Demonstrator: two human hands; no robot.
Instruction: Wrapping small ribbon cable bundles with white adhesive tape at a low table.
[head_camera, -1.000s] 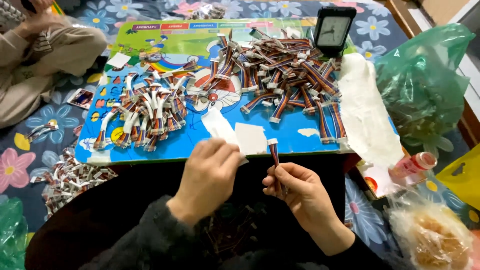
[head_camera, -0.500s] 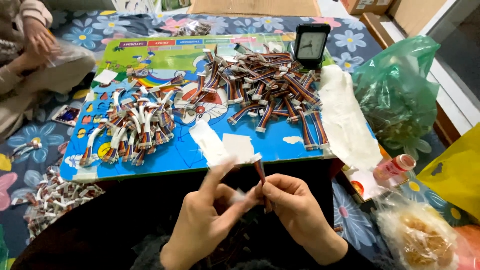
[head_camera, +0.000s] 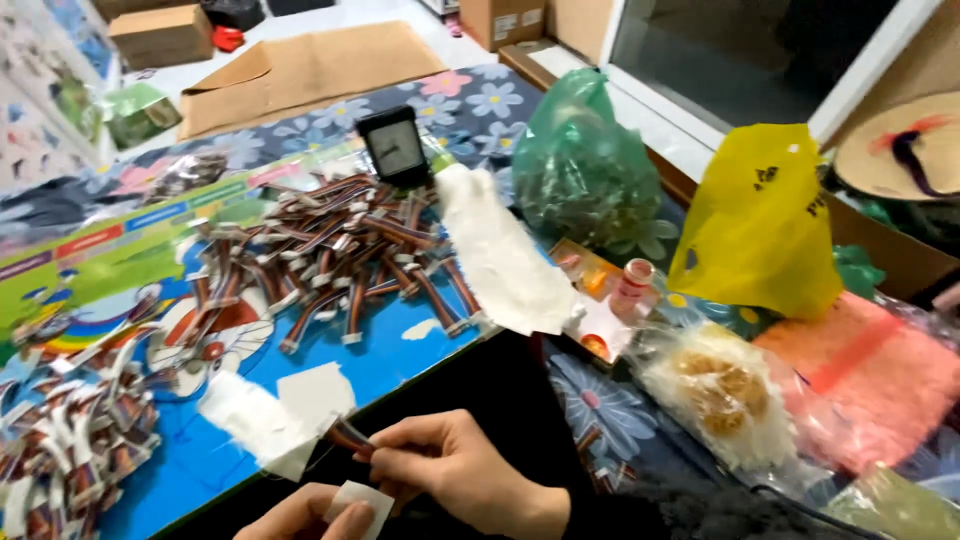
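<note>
Head view, looking down: my right hand (head_camera: 455, 470) sits at the near edge of the low blue cartoon-printed table (head_camera: 400, 365), fingers narrowed into a pinch on one short bundle of multicoloured ribbon cable (head_camera: 347, 436). The bundle points up and left from my fingertips, its free end just over the table's near edge. My left hand (head_camera: 305, 515) is at the bottom of the view, partly cut off; thumb and fingers are closed on a small white rectangular paper label (head_camera: 360, 497), which sits just below the bundle and apart from it.

On the table, just beyond the bundle, lie two white paper scraps (head_camera: 280, 405), overlapping. A large loose heap of brown-and-multicoloured cable bundles with white connector ends (head_camera: 335, 255) covers the middle of the table. A second heap of cable bundles wrapped in white labels (head_camera: 70, 430) occupies the near left corner. A small black square desk clock (head_camera: 396, 148) stands upright at the far edge. A long strip of white cloth-like material (head_camera: 505, 260) lies along the right edge, hanging past the corner.

Off the table to the right: a knotted green translucent plastic bag (head_camera: 580, 165), a yellow plastic bag (head_camera: 760, 225), a small bottle with a red cap (head_camera: 630, 285), and a clear bag of round brown biscuits (head_camera: 715, 395).
</note>
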